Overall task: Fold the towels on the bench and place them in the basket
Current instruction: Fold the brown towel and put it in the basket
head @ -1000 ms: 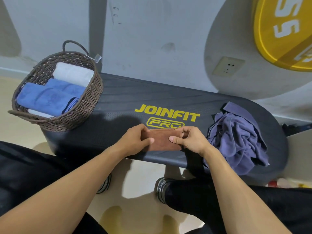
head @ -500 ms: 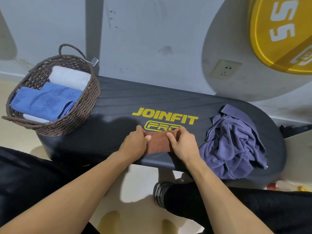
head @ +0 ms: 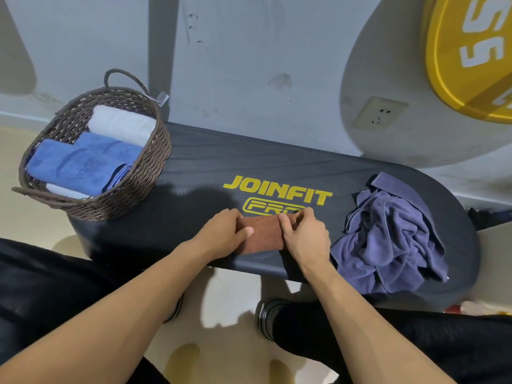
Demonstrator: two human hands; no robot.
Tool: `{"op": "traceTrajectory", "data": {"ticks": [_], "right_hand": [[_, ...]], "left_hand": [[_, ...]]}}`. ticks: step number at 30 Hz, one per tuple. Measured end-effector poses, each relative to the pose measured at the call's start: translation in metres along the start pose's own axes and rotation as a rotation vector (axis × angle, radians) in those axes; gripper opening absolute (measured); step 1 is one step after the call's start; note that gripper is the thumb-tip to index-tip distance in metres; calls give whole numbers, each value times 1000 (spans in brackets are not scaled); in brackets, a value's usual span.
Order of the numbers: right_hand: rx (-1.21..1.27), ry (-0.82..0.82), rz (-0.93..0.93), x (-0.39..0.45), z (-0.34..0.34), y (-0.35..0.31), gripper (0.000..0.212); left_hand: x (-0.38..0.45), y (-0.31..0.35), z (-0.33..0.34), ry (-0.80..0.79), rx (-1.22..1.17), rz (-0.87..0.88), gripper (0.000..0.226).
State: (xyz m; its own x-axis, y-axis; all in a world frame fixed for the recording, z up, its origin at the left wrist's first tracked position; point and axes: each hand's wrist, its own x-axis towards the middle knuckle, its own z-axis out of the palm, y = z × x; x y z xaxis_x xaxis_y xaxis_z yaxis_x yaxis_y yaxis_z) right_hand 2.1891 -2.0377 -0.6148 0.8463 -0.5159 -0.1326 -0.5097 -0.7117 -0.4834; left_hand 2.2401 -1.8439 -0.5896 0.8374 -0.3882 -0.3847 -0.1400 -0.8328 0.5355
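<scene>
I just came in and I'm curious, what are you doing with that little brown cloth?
A person is folding a small brown towel on the black bench. The left hand and right hand each pinch one end of it. A crumpled purple-grey towel waits at the right. The woven brown basket at the left holds folded blue towels and a white towel.
</scene>
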Motion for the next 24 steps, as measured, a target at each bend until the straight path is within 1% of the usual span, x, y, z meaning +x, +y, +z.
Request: {"op": "traceTrajectory", "data": {"ticks": [2, 5, 9, 14, 16, 18, 19, 20, 21, 22, 23, 24], "right_hand": [[-11, 10, 14, 0, -2, -1, 43], [-7, -3, 16, 0, -5, -2, 43], [20, -50, 0, 0, -12, -1, 45], [38, -166, 32, 6, -25, 2, 41], [66, -228, 70, 8, -32, 3, 37], [82, -328, 108, 15, -43, 1, 38], [105, -410, 114, 18, -51, -3, 49], [139, -496, 87, 20, -61, -9, 69], [152, -551, 3, 21, -72, -16, 87], [129, -564, -130, 20, -82, -25, 101], [102, -545, -274, 19, -91, -34, 108], [107, -517, -383, 15, -98, -42, 110]], "left_hand": [[1, -1, -4, -66, 32, 16, 31], [3, 3, -5, -59, 79, 21, 37], [-2, 11, 0, -79, 45, -31, 40], [-4, 14, -2, -118, 6, -42, 33], [-3, 16, -4, -79, -54, -27, 31], [-3, 22, -5, -8, -241, -34, 33], [-3, 26, -5, 29, -367, -38, 34], [-3, 30, -7, 56, -484, -29, 34], [-3, 36, -11, 66, -567, 5, 34], [-4, 41, -17, 49, -606, 57, 36], [-4, 47, -26, 10, -620, 119, 39], [-3, 53, -35, -36, -613, 178, 44]]}}
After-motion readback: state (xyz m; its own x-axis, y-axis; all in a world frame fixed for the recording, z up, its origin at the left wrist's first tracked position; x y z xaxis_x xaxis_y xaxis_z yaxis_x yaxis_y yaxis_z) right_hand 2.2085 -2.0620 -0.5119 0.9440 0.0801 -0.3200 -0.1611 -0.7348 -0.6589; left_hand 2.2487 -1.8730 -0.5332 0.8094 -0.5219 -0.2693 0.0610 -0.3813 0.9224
